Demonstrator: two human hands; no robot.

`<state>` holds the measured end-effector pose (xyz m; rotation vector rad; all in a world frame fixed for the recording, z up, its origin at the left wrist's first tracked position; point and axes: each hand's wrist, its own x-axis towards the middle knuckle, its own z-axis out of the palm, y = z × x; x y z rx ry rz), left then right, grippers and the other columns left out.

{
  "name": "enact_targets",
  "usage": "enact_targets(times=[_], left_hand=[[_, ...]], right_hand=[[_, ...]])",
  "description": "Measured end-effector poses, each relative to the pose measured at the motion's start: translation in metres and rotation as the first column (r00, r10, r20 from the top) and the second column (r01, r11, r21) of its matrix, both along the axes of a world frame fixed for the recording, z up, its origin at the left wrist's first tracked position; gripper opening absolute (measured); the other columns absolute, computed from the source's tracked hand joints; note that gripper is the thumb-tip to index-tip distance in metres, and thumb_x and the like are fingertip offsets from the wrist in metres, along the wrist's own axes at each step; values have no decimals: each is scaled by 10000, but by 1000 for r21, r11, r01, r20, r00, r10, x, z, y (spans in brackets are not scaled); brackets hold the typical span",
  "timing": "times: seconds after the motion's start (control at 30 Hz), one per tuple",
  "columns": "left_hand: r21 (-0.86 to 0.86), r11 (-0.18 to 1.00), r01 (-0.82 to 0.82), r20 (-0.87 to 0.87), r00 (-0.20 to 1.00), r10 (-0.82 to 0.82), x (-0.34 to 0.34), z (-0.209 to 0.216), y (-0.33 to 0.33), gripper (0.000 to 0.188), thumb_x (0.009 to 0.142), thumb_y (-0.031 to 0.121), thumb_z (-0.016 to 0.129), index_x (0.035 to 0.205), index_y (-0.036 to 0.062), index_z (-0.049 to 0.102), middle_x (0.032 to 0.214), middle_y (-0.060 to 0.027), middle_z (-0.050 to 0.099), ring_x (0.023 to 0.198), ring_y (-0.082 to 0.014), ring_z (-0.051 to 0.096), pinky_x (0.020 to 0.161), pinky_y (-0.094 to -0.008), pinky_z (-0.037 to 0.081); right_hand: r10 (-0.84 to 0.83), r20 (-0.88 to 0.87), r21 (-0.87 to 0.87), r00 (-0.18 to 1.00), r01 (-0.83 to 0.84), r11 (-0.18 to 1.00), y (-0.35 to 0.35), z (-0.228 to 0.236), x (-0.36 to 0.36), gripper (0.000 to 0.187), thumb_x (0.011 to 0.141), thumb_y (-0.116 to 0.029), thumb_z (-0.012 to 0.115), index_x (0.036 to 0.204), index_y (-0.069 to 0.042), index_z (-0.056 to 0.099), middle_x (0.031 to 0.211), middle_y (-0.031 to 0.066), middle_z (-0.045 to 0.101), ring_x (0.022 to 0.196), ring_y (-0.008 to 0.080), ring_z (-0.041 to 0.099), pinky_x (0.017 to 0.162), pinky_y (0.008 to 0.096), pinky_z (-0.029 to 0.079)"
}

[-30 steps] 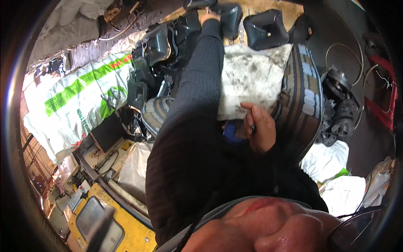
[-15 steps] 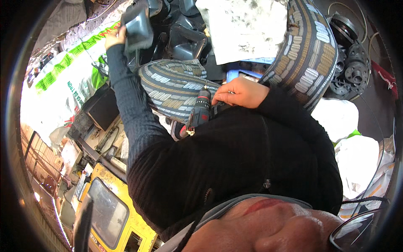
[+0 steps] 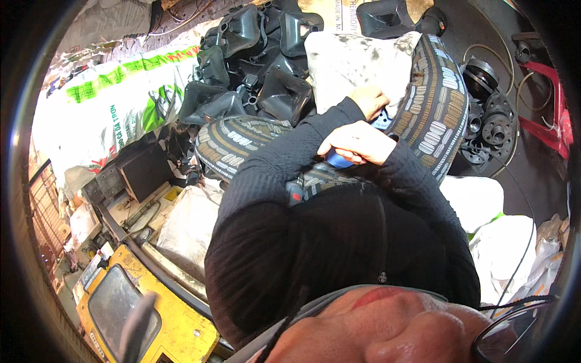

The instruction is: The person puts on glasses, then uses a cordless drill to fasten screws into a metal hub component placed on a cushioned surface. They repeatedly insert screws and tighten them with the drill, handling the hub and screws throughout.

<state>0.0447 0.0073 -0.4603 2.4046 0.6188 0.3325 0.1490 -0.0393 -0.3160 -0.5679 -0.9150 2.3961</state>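
Observation:
My left hand [image 3: 368,103] reaches across my body, fingers bent down at the lower edge of a stained white cloth bag [image 3: 363,63]. Beside those fingertips shows part of a blue container [image 3: 382,120]; whatever they grip is hidden. My right hand [image 3: 358,143] is just below the left wrist, its fingers curled together over a blue edge [image 3: 339,160]. Anything pinched in it is too small to make out. On my lap the cordless drill [image 3: 295,192] is mostly covered by my left sleeve. Patterned fabric [image 3: 433,103] covers my legs around the container.
A pile of black moulded parts [image 3: 284,91] lies ahead to the left. White and green sacks [image 3: 115,115] are at far left, near a yellow machine [image 3: 181,320]. Dark metal hubs [image 3: 496,130] and a red metal frame [image 3: 551,115] stand at right.
My left hand has let go of a black moulded part at upper left and swung right to the white bag. The right hand stays near the lap. The view has shifted, and the drill is more covered.

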Motion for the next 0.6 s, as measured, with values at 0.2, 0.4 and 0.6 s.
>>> enact_targets(times=[0.2,0.4,0.6], left_hand=[[-302,888,347,-230,877,-421,-25,21,-16,341,830,365,549,1035,109,644,995,-168,606,949,-331,612,773,-448,499],[-260,885,385,-213,872,-442,-32,32,-14,307,797,383,610,968,133,662,920,-124,635,879,-287,630,752,-459,496],[-230,971,62,4,998,-62,-20,48,128,233,733,280,694,897,114,699,811,-76,676,781,-209,657,693,-337,513]], right_hand=[[-19,-4,93,1000,20,995,-4,-10,-7,319,938,-311,522,1052,-44,656,684,-2,568,532,71,503,486,227,420],[-89,17,-101,996,90,991,-5,-1,-2,305,971,-283,495,993,-58,700,618,-32,512,501,42,447,447,205,370],[-445,150,-351,883,468,811,5,7,4,334,996,-276,458,1120,-11,618,651,-30,449,509,43,408,446,197,324]])
